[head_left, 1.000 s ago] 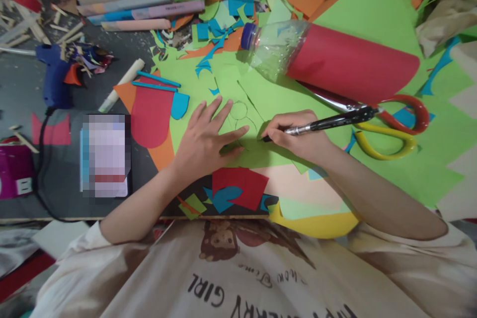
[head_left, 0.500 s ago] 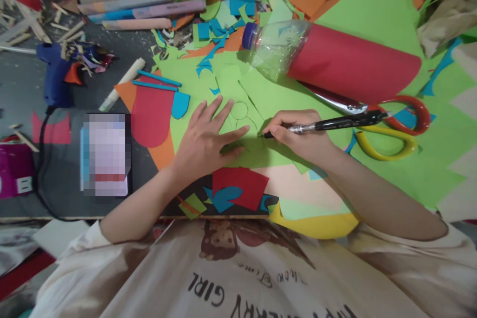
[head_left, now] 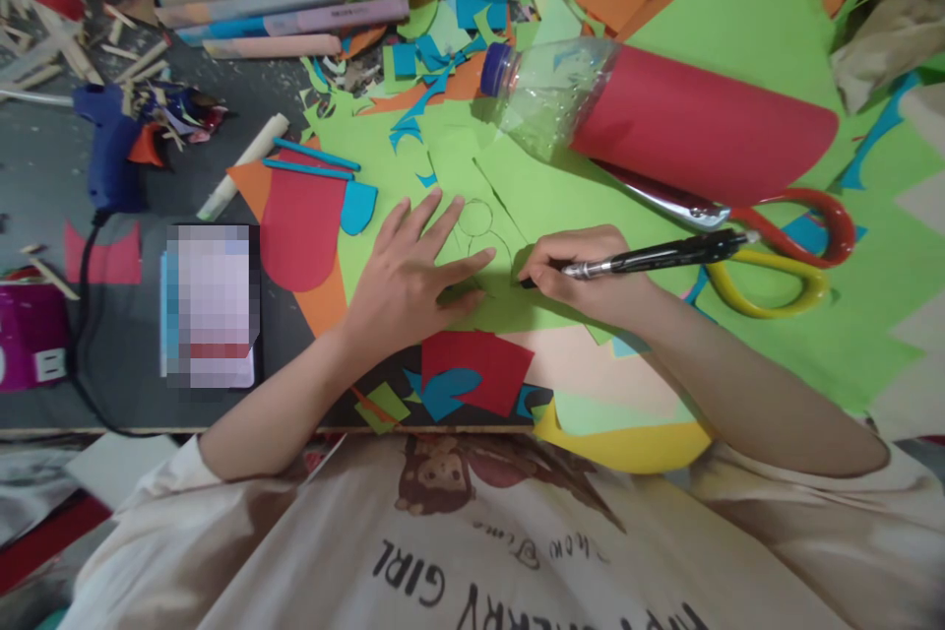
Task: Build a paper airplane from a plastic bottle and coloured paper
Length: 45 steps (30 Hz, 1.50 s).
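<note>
My right hand [head_left: 580, 266] grips a black pen [head_left: 650, 254] with its tip at the light green paper [head_left: 472, 310]. On that paper a drawn outline shows, a small circle [head_left: 475, 218] with a curved line below it. My left hand [head_left: 409, 271] lies flat with fingers spread, pressing on the paper just left of the drawing. Beyond my right hand lies a clear bottle [head_left: 550, 94] wrapped in red paper. Scissors [head_left: 768, 283] with a red and a yellow handle lie partly beneath the bottle, to the right of the pen.
On the left are a blue glue gun [head_left: 114, 153] with a black cord and a phone [head_left: 214, 305] with a blurred screen. Several markers [head_left: 295, 20] lie at the back. Paper scraps [head_left: 432, 108] cover the middle. Red paper [head_left: 478, 372] sits near the table's front edge.
My right hand and the pen have shifted slightly down, toward me, along the paper. The left hand stays in place.
</note>
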Available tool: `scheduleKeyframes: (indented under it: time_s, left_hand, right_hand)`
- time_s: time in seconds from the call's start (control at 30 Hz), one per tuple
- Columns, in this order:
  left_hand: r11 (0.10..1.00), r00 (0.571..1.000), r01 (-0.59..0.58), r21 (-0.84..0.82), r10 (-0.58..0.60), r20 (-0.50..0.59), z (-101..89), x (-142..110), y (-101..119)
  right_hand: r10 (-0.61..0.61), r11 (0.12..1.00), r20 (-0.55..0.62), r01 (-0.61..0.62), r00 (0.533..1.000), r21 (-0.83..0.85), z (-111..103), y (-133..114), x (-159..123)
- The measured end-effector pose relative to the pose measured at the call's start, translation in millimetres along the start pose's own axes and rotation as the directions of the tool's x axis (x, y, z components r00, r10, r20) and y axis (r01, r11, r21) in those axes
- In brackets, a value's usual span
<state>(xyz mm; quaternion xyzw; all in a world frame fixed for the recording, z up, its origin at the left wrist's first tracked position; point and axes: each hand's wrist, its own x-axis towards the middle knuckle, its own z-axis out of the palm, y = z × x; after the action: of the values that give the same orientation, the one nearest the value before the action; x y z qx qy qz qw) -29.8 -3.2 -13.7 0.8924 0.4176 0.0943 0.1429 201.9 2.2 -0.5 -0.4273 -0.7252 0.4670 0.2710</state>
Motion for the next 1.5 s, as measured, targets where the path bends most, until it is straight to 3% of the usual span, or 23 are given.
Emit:
scheduleKeyframes:
  time_s: [0.1, 0.47, 0.67, 0.73, 0.8, 0.9, 1.0, 1.1, 1.33, 1.5]
  left_hand:
    - [1.0, 1.0, -0.002, 0.008, 0.003, -0.01, 0.9, 0, -1]
    - [0.999, 0.999, -0.029, 0.035, 0.03, -0.031, 3.3, -2, -2]
    - [0.997, 0.996, -0.059, 0.044, 0.062, -0.059, 4.3, -2, -4]
    - [0.997, 0.996, -0.069, 0.037, 0.071, -0.056, 3.6, -2, -5]
    - [0.994, 0.994, -0.099, 0.036, 0.101, -0.052, 2.0, -2, -5]
    - [0.976, 0.975, -0.21, 0.053, 0.213, -0.069, -0.9, 0, -2]
    - [0.935, 0.933, -0.35, 0.055, 0.354, -0.064, -2.8, 0, 4]
    - [0.903, 0.902, -0.428, 0.024, 0.429, -0.04, -2.3, -2, 10]
    - [0.928, 0.923, -0.372, 0.023, 0.373, -0.097, -1.5, -1, 8]
    - [0.913, 0.901, -0.404, 0.056, 0.408, -0.149, -3.5, 1, 8]
  right_hand:
    - [-0.017, 1.0, 0.052, 0.017, 0.999, 0.013, 0, 2, 0]
    - [-0.071, 0.997, 0.042, 0.071, 0.997, 0.005, 1, 3, -1]
    - [-0.014, 0.999, 0.066, 0.011, 0.998, 0.052, -1, 3, -1]
    - [0.035, 0.993, 0.024, -0.037, 0.999, 0.114, -2, 4, 0]
    - [0.096, 0.977, -0.096, -0.075, 0.991, 0.199, -3, 5, 1]
    - [0.189, 0.945, -0.289, -0.094, 0.939, 0.313, -2, 10, 4]
    - [0.23, 0.931, -0.386, -0.087, 0.893, 0.354, -1, 12, 6]
    - [0.228, 0.931, -0.392, -0.081, 0.892, 0.357, -1, 11, 6]
    - [0.229, 0.929, -0.329, -0.105, 0.916, 0.355, 0, 9, 6]
    - [0.217, 0.927, -0.317, -0.093, 0.923, 0.364, 2, 11, 5]
